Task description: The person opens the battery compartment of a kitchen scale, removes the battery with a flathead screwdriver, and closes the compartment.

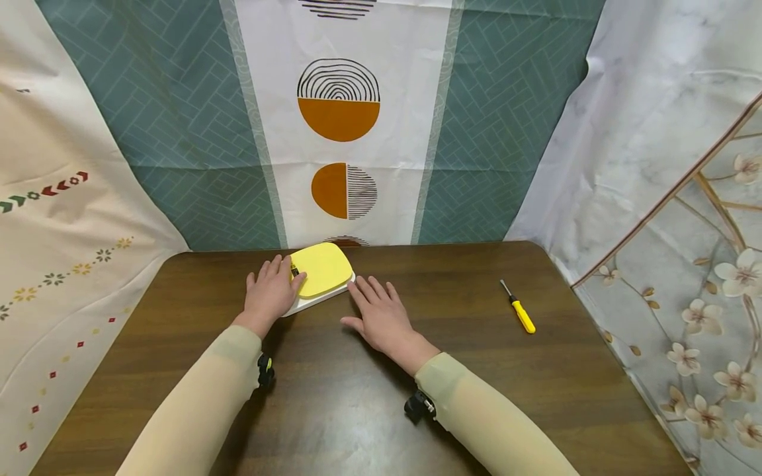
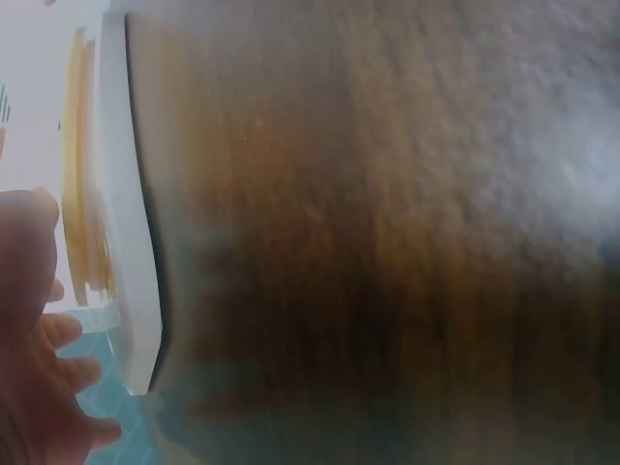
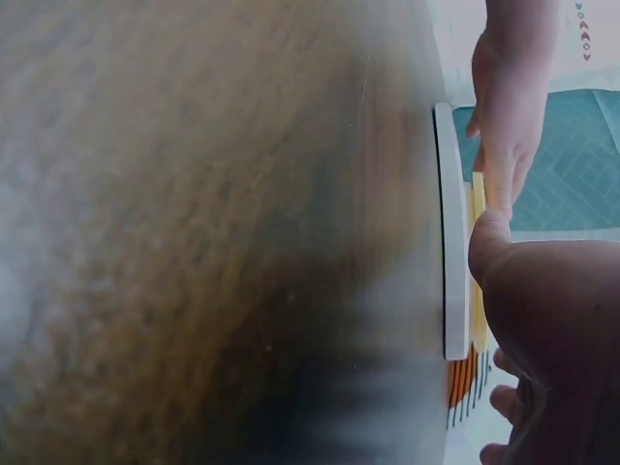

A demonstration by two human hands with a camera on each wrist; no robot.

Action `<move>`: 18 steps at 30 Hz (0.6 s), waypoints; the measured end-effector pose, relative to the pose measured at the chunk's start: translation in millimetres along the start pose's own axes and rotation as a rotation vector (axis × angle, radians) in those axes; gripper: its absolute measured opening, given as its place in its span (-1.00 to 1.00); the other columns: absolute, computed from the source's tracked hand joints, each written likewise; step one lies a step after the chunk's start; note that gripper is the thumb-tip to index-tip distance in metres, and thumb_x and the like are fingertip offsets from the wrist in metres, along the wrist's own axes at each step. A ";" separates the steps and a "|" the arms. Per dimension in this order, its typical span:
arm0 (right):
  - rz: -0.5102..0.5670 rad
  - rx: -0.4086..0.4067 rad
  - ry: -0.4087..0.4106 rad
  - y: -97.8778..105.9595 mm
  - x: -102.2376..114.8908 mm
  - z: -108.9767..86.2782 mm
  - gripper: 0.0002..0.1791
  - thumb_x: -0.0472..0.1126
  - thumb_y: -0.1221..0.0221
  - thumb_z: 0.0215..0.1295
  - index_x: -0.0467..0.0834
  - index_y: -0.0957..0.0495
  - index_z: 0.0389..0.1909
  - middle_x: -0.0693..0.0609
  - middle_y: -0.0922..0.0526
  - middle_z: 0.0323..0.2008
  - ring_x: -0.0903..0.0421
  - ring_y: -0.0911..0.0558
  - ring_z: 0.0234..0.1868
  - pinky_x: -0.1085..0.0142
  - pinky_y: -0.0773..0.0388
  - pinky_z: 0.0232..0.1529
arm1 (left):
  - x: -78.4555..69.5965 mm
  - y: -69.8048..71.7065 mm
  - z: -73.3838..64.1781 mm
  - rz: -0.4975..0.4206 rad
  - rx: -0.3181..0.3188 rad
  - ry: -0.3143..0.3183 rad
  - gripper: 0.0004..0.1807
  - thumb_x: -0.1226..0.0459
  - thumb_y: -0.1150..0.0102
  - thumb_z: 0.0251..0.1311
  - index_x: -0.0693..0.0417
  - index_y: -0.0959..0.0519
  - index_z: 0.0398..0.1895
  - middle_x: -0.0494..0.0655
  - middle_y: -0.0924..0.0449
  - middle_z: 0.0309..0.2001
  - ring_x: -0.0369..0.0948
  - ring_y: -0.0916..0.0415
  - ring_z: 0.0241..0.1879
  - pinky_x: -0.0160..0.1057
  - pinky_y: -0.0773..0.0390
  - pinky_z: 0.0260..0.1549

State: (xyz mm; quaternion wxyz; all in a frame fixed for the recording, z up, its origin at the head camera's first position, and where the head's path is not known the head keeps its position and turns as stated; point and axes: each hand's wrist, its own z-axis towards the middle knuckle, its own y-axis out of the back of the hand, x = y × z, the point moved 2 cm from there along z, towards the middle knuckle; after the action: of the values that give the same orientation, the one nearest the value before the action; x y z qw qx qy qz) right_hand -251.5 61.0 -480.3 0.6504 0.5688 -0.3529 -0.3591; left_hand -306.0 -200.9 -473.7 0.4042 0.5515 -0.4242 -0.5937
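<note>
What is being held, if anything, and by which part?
The left hand is at the left end of the yellow-topped white thing, but whether it grips can't be told. The right hand holds nothing.

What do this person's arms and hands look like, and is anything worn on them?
The left hand and right hand wear no gloves. Both arms have long, pale cream-yellow sleeves with slightly greener cuffs. A small black camera sits at each wrist; the left one shows a yellow-green spot.
</note>
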 end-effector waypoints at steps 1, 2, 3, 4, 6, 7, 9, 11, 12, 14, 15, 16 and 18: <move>-0.001 -0.001 0.000 0.5 0.6 0.8 -0.08 0.43 0.04 0.66 0.00 -0.14 0.80 -0.05 -0.17 0.75 -0.12 -0.13 0.75 -0.19 -0.09 0.68 | 0.4 -0.3 1.2 -0.005 0.000 0.001 -0.17 -0.12 0.17 0.77 0.31 -0.07 0.76 0.41 0.02 0.73 0.40 0.09 0.68 0.57 0.13 0.55; -0.003 0.003 0.000 1.2 1.4 1.6 -0.08 0.44 0.04 0.66 0.01 -0.13 0.80 -0.05 -0.17 0.75 -0.12 -0.12 0.75 -0.19 -0.09 0.68 | 0.6 -0.5 2.3 -0.010 0.000 0.001 -0.17 -0.12 0.18 0.77 0.31 -0.07 0.77 0.41 0.02 0.73 0.40 0.10 0.69 0.57 0.14 0.55; -0.005 0.005 0.000 1.6 2.0 2.2 -0.08 0.44 0.04 0.66 0.01 -0.13 0.80 -0.04 -0.16 0.75 -0.12 -0.12 0.75 -0.19 -0.09 0.68 | 0.8 -0.6 3.2 -0.014 0.004 0.002 -0.16 -0.13 0.19 0.77 0.31 -0.06 0.77 0.41 0.03 0.73 0.40 0.10 0.69 0.58 0.15 0.55; -0.007 0.007 0.000 1.6 2.6 2.8 -0.08 0.44 0.04 0.66 0.01 -0.14 0.80 -0.03 -0.16 0.76 -0.12 -0.12 0.75 -0.19 -0.09 0.68 | 0.9 -0.7 4.4 -0.018 0.007 0.003 -0.16 -0.13 0.19 0.77 0.30 -0.06 0.77 0.40 0.03 0.73 0.40 0.10 0.69 0.58 0.16 0.55; -0.010 0.011 0.004 1.4 3.9 4.0 -0.08 0.44 0.04 0.66 0.01 -0.13 0.80 -0.03 -0.14 0.76 -0.11 -0.13 0.75 -0.19 -0.09 0.68 | 0.8 -0.3 6.0 -0.024 0.014 0.006 -0.15 -0.14 0.19 0.77 0.30 -0.04 0.78 0.41 0.04 0.73 0.40 0.12 0.69 0.58 0.17 0.55; -0.012 0.012 0.008 1.4 4.7 4.6 -0.08 0.44 0.04 0.66 0.02 -0.13 0.80 -0.02 -0.14 0.76 -0.11 -0.13 0.75 -0.19 -0.10 0.68 | 0.6 -0.1 6.9 -0.024 0.018 0.008 -0.15 -0.14 0.20 0.77 0.30 -0.04 0.78 0.41 0.05 0.73 0.41 0.12 0.69 0.58 0.17 0.55; -0.013 0.010 0.016 0.8 5.8 5.9 -0.09 0.44 0.05 0.67 0.01 -0.13 0.80 -0.03 -0.14 0.76 -0.11 -0.13 0.75 -0.19 -0.10 0.68 | 1.1 0.1 9.0 -0.026 0.025 0.015 -0.14 -0.14 0.20 0.77 0.29 -0.03 0.78 0.40 0.06 0.74 0.40 0.13 0.69 0.57 0.18 0.55; -0.014 0.008 0.023 0.5 6.9 7.3 -0.09 0.43 0.05 0.67 0.01 -0.12 0.80 -0.03 -0.14 0.76 -0.12 -0.13 0.75 -0.19 -0.09 0.68 | 1.8 0.1 10.9 -0.027 0.034 0.021 -0.14 -0.14 0.21 0.76 0.28 -0.01 0.79 0.40 0.07 0.74 0.40 0.15 0.70 0.57 0.19 0.56; -0.010 0.006 0.026 0.5 7.5 8.1 -0.09 0.43 0.04 0.67 0.01 -0.12 0.80 -0.04 -0.14 0.76 -0.12 -0.13 0.75 -0.19 -0.09 0.68 | 2.2 0.4 11.5 -0.028 0.039 0.023 -0.14 -0.14 0.20 0.76 0.28 0.00 0.79 0.40 0.08 0.74 0.40 0.15 0.70 0.57 0.20 0.55; -0.008 0.002 0.030 -0.1 8.3 9.6 -0.09 0.42 0.04 0.68 0.00 -0.13 0.80 -0.04 -0.15 0.76 -0.12 -0.14 0.74 -0.19 -0.09 0.68 | 3.9 0.4 12.7 -0.028 0.050 0.027 -0.14 -0.15 0.21 0.76 0.27 0.01 0.79 0.39 0.09 0.75 0.40 0.17 0.70 0.57 0.20 0.55; -0.007 0.004 0.030 -0.3 8.8 10.2 -0.09 0.42 0.04 0.68 0.01 -0.12 0.80 -0.04 -0.15 0.76 -0.12 -0.14 0.74 -0.18 -0.09 0.69 | 4.6 0.5 12.9 -0.031 0.055 0.028 -0.14 -0.15 0.20 0.76 0.27 0.01 0.79 0.39 0.10 0.75 0.41 0.17 0.70 0.57 0.20 0.55; -0.006 0.005 0.030 -0.1 9.3 10.8 -0.09 0.42 0.04 0.68 0.01 -0.12 0.81 -0.03 -0.15 0.76 -0.11 -0.14 0.74 -0.18 -0.09 0.69 | 5.5 0.6 13.0 -0.032 0.059 0.029 -0.14 -0.15 0.21 0.76 0.27 0.02 0.80 0.39 0.10 0.75 0.40 0.18 0.70 0.57 0.20 0.55; -0.010 0.010 0.030 -0.5 10.2 11.9 -0.09 0.43 0.04 0.67 0.01 -0.12 0.81 -0.03 -0.14 0.76 -0.11 -0.14 0.74 -0.18 -0.09 0.69 | 7.0 0.9 13.0 -0.039 0.067 0.033 -0.13 -0.15 0.21 0.76 0.27 0.02 0.80 0.39 0.11 0.75 0.41 0.18 0.70 0.58 0.20 0.55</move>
State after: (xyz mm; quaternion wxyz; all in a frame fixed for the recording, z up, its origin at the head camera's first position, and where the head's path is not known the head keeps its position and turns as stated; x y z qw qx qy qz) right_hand -256.8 46.3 -479.1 0.6510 0.5789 -0.3423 -0.3521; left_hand -319.4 -207.1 -474.6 0.3809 0.5824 -0.4264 -0.5779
